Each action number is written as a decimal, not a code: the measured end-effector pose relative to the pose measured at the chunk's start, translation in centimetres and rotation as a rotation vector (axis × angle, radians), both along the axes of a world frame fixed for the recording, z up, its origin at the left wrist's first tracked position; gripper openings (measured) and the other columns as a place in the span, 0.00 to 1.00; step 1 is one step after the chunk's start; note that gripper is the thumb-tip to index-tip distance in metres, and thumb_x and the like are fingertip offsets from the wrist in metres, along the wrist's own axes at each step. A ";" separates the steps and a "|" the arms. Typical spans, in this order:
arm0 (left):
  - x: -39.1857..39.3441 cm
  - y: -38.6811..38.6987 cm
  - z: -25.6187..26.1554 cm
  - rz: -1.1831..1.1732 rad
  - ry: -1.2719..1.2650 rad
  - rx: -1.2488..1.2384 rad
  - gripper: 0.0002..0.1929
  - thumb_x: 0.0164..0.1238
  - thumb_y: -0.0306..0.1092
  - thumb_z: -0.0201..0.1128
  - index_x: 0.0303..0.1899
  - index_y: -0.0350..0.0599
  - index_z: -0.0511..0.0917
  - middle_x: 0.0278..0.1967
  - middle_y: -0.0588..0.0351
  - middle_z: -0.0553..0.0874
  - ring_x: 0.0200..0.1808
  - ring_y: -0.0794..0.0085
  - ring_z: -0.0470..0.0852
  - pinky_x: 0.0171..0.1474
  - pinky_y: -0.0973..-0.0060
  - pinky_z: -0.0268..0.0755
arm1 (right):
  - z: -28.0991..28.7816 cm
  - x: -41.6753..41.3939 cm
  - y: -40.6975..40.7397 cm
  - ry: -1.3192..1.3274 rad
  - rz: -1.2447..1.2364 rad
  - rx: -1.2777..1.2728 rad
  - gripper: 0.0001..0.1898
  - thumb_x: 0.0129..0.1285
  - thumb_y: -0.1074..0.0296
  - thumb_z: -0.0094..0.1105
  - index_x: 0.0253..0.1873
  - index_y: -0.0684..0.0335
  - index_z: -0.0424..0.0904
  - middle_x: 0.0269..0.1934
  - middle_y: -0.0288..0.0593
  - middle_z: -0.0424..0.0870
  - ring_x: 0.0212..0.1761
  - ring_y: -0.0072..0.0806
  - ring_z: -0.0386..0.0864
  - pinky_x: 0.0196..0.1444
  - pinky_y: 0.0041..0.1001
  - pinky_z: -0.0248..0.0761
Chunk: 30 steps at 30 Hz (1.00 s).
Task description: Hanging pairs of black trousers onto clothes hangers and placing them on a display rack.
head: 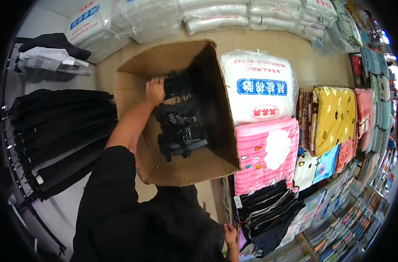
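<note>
A large open cardboard box (185,175) stands in front of me, with dark clothes hangers (182,121) with metal clips piled inside. My left hand (155,90) reaches into it near the left wall, fingers curled at the edge of the dark pile; whether it grips a hanger cannot be told. Low at the right, beside my black clothing, is my right hand (230,233), fingers curled, close to a row of folded dark trousers (271,216); whether it holds something is unclear.
A rack of black garments (64,131) is at the left. Plastic-wrapped quilts (215,16) line the far side. Right of the box lie a wrapped white quilt (258,70), a pink blanket (251,140) and a yellow blanket (333,121). Stocked shelves stand farther right.
</note>
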<state>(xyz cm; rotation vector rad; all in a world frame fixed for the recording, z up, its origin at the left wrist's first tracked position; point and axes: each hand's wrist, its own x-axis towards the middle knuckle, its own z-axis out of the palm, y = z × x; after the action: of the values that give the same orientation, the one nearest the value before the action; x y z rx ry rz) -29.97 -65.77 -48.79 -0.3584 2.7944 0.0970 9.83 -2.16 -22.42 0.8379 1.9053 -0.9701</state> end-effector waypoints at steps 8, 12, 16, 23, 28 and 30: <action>-3.9 -1.9 -3.2 0.238 -0.325 0.014 0.21 0.79 0.46 0.62 0.63 0.45 0.87 0.68 0.44 0.83 0.72 0.50 0.77 0.76 0.49 0.60 | 0.1 -1.7 -0.8 -0.002 -0.162 -0.018 0.17 0.83 0.56 0.62 0.49 0.66 0.89 0.37 0.36 0.92 0.38 0.22 0.84 0.43 0.26 0.77; -3.3 -2.3 -3.2 0.176 -0.223 -0.038 0.18 0.71 0.46 0.71 0.55 0.47 0.91 0.63 0.45 0.86 0.68 0.49 0.80 0.73 0.47 0.63 | 1.6 -3.1 -2.0 -0.038 0.002 0.063 0.17 0.82 0.59 0.64 0.52 0.72 0.88 0.42 0.50 0.94 0.43 0.32 0.93 0.48 0.32 0.85; -3.4 -3.8 -3.5 0.101 -0.112 0.009 0.15 0.70 0.43 0.72 0.49 0.44 0.92 0.60 0.42 0.88 0.63 0.47 0.85 0.64 0.48 0.74 | 0.8 -1.9 -1.8 -0.059 0.018 0.033 0.16 0.83 0.59 0.63 0.52 0.70 0.87 0.43 0.48 0.94 0.43 0.33 0.93 0.45 0.30 0.82; -3.9 -0.5 0.9 0.065 -0.108 0.153 0.16 0.70 0.41 0.72 0.48 0.36 0.90 0.51 0.36 0.92 0.52 0.40 0.92 0.58 0.48 0.83 | 0.9 -3.0 -2.8 -0.068 -0.054 0.051 0.15 0.80 0.59 0.66 0.48 0.68 0.90 0.39 0.37 0.92 0.44 0.23 0.85 0.51 0.26 0.77; -3.1 3.0 4.4 0.337 -0.068 0.186 0.21 0.73 0.45 0.71 0.56 0.37 0.87 0.59 0.39 0.90 0.63 0.46 0.88 0.64 0.50 0.80 | -1.7 -0.7 -0.1 0.051 -0.021 -0.048 0.18 0.84 0.57 0.60 0.52 0.70 0.86 0.43 0.49 0.94 0.42 0.33 0.93 0.46 0.30 0.82; -2.0 4.8 5.5 0.468 -0.035 0.299 0.25 0.73 0.48 0.71 0.62 0.39 0.85 0.63 0.43 0.89 0.66 0.48 0.87 0.68 0.51 0.78 | -2.3 0.7 0.9 0.080 -0.092 -0.045 0.17 0.84 0.59 0.60 0.51 0.70 0.88 0.42 0.46 0.94 0.42 0.30 0.91 0.47 0.30 0.82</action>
<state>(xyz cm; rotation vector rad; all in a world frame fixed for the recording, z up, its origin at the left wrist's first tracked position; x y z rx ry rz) -32.00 -60.97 -43.28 -0.9131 2.5512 0.5986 10.51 -1.27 -24.71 0.8784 1.9193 -1.1135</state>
